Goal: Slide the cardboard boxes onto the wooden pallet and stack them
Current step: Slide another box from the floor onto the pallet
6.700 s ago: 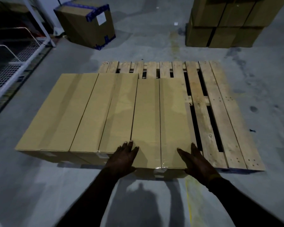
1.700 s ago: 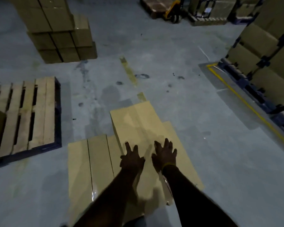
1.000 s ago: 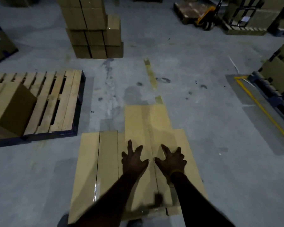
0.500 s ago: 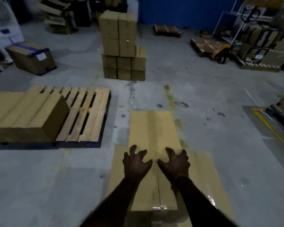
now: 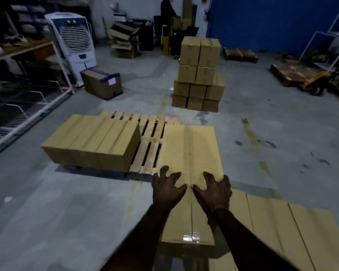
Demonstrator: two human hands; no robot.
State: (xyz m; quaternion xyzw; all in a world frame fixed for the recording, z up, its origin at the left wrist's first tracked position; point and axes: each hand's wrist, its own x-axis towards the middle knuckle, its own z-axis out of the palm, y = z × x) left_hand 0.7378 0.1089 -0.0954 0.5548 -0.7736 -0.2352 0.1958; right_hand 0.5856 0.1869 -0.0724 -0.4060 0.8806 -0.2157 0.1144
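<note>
On top of the long cardboard box, near its close end, both hands are being pressed: the left hand just left of the taped centre seam and the right hand just right of it, each grip being kept wide, fingers spread and clawed onto the lid, nothing being enclosed. The box is being held pointing away from the person, its far end appearing to lie over the right part of the wooden pallet, its near end over the remaining boxes on the floor. A row of boxes is already being carried on the pallet's left part, with bare slats showing between it and the moving box. For a clean slide, the push is best being delivered evenly through both palms along the seam line, so the box is being kept square to the slats and not being allowed to yaw. Downward pressure should be kept light, since friction is likely being raised by it, and a lid is probably being bowed at the seam.
</note>
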